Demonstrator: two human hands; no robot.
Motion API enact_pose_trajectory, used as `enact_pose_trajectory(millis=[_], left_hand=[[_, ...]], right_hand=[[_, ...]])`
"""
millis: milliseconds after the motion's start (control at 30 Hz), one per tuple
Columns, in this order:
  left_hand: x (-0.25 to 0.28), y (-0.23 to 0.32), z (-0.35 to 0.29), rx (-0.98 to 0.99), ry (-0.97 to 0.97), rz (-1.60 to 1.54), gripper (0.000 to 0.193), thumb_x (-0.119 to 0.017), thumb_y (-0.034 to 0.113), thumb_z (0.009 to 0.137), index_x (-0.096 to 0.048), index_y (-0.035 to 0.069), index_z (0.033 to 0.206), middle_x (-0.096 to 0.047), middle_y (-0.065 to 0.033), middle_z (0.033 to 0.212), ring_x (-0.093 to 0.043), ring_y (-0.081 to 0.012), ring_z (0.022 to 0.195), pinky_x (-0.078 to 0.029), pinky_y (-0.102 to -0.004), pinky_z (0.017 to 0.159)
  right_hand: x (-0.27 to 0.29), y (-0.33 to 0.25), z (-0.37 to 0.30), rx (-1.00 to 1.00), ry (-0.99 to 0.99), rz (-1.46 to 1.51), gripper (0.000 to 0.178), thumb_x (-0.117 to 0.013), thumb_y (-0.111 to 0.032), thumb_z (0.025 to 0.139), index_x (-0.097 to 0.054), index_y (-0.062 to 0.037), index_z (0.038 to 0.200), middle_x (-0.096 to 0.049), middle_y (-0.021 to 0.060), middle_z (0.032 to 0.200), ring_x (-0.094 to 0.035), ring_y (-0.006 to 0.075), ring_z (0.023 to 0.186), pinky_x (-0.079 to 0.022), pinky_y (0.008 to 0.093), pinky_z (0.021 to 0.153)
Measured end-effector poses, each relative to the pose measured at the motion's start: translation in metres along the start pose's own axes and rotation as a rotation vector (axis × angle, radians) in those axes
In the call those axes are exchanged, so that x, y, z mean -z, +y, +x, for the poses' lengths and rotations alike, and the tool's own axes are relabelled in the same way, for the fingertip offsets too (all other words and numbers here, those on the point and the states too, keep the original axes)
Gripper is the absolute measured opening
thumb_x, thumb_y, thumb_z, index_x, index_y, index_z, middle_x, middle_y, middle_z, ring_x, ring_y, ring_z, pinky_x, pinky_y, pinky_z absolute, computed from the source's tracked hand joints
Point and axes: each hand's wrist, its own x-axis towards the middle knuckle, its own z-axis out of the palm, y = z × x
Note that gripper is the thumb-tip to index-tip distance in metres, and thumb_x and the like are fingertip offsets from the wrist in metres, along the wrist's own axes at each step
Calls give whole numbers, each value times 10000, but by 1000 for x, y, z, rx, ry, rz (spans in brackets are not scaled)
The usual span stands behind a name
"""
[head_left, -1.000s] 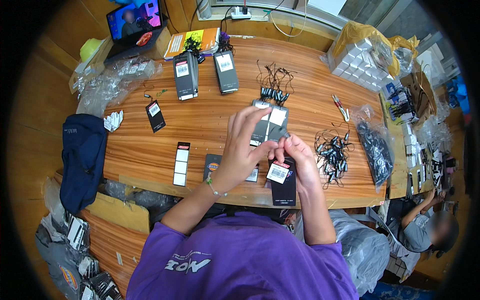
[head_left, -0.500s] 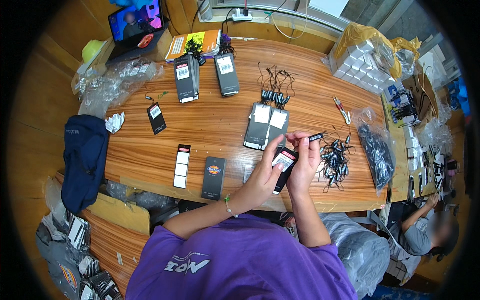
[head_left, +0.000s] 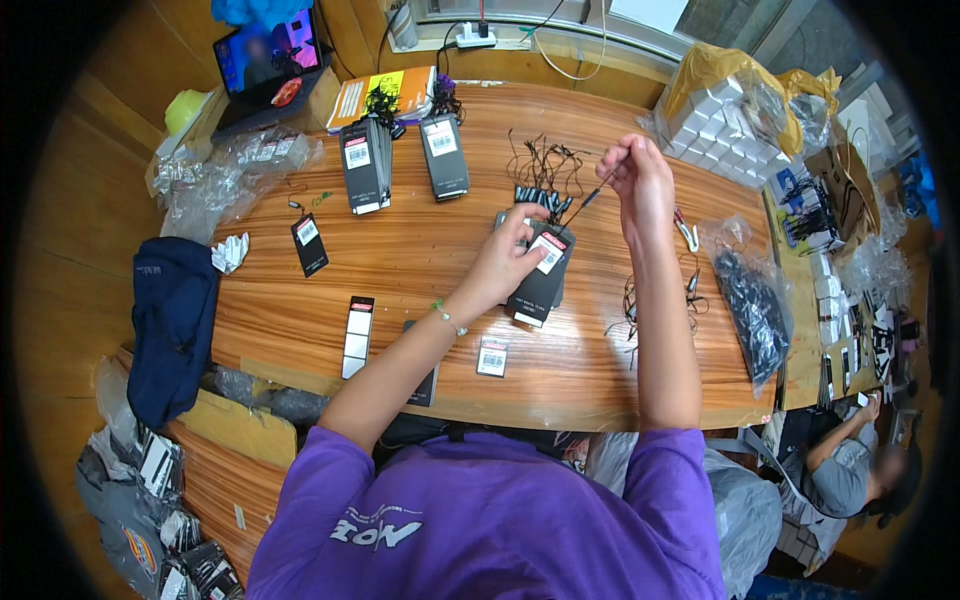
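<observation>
My left hand point(head_left: 505, 265) is closed on a black hang tag point(head_left: 535, 292) with a white barcode sticker, thumb on its face. The tag lies over a pile of grey tags, mostly hidden. From its top a thin black string point(head_left: 588, 203) slants up, taut, to my right hand point(head_left: 645, 190), which pinches its end, raised to the right. Beyond the pile lie several small dark cord toggles point(head_left: 540, 197) with looped strings point(head_left: 545, 155). Beside my right forearm, more loose strings point(head_left: 692, 290) are partly covered by it.
Two stacks of strung tags point(head_left: 365, 180) point(head_left: 446, 170) stand at the back. A single tag point(head_left: 310, 245), a label strip point(head_left: 358, 335) and a small barcode card point(head_left: 492, 357) lie on the table. Right are snips point(head_left: 686, 232), a plastic bag point(head_left: 755, 310) and white boxes point(head_left: 715, 125). A co-worker sits at far right.
The tag has moved from near my chest onto the pile, left hand with it. My right hand has risen away, drawing the string out straight.
</observation>
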Motion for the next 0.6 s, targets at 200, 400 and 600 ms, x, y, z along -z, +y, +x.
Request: enact_pose_trajectory(millis=[200, 400, 600], left_hand=[[0, -11, 18, 9, 16, 245, 302, -586, 0, 784, -505, 51, 1070, -563, -72, 908, -586, -111, 757, -456, -214, 622], [2, -8, 25, -234, 126, 816, 354, -694, 107, 682, -562, 102, 1011, -521, -63, 895, -464, -233, 876, -378, -327, 813], [8, -2, 12, -312, 230, 986, 481, -709, 185, 678, -547, 103, 1124, -458, -94, 1101, -394, -275, 1023, -332, -365, 901]], right_hand=[[0, 6, 46, -41, -56, -128, 212, -361, -187, 938, -517, -60, 871, -568, 32, 693, -548, 118, 612, -450, 242, 594], [3, 19, 65, -146, -127, -280, 212, -404, -211, 921, -561, -90, 845, -567, -10, 688, -522, 70, 596, -393, 202, 548], [14, 63, 99, -388, -300, -513, 215, -429, -211, 897, -591, -100, 811, -525, -46, 645, -456, 53, 545, -326, 193, 466]])
